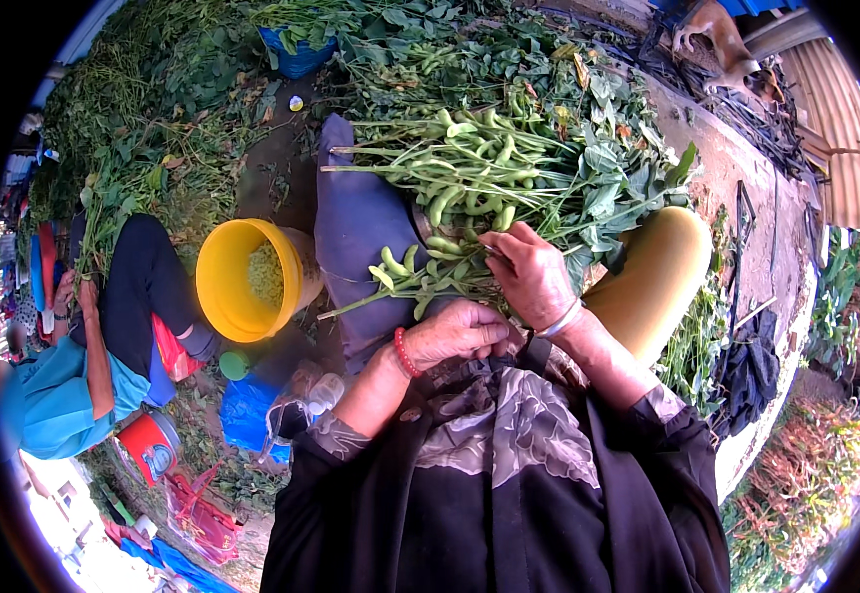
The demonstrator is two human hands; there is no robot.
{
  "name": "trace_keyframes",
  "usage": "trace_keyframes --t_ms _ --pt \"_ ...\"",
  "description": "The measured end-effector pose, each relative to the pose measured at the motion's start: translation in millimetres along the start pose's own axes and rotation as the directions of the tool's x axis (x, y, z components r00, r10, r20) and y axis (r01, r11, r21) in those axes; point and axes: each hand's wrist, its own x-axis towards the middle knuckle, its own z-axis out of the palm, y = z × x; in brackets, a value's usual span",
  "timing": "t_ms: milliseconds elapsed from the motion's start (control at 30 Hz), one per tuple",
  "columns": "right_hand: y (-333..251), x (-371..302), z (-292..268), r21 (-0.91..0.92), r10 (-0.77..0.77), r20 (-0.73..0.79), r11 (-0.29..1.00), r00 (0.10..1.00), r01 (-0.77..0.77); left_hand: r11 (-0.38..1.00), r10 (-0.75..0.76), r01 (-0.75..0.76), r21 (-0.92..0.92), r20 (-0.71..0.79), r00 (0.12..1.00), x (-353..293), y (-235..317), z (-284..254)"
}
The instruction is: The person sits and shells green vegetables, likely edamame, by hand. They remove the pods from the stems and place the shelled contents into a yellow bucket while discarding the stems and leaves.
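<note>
Dark robe nearest cam, lower R of yellow bucket. Just R of bucket, R hand pinches podded sprig, prob. steadying it; L hand curled, can't tell if clamped on anything. Podded stems upper R of bucket, prob. for easy reach.

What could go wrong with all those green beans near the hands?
Maybe two things. The bean stems stick out over the purple cloth, so some could slide off and drop their pods. And the yellow bucket is right beside that cloth, so a bump might spill the green bits inside.
</note>
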Motion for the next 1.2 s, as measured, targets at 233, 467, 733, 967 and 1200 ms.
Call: trace_keyframes --t_ms 233,467,733,967,1200 --pt "16 -24 -9 -0.298 -0.1 0.131 0.945 0.986 0.135 0.955 0.027 -0.007 -0.295 0.066 0.997 17 1 4" --pt "22 -28 -4 -0.287 -0.055 0.021 0.956 0.998 0.059 0.91 0.104 -0.277 -0.309 -0.475 0.874 37 -26 20" --pt "-11 -31 -6 0.345 0.166 -0.092 0.93 0.982 -0.125 0.761 0.114 -0.457 -0.461 -0.599 0.793 26 3 17" --pt "-3 -46 2 0.253 0.104 -0.121 0.965 0.987 -0.071 0.831 0.247 -0.492 -0.258 -0.622 0.743 29 -12 11" --pt "-13 -50 -11 0.307 0.129 0.067 0.941 0.989 -0.144 0.888 0.237 -0.443 -0.126 -0.7 0.674 29 -11 17"
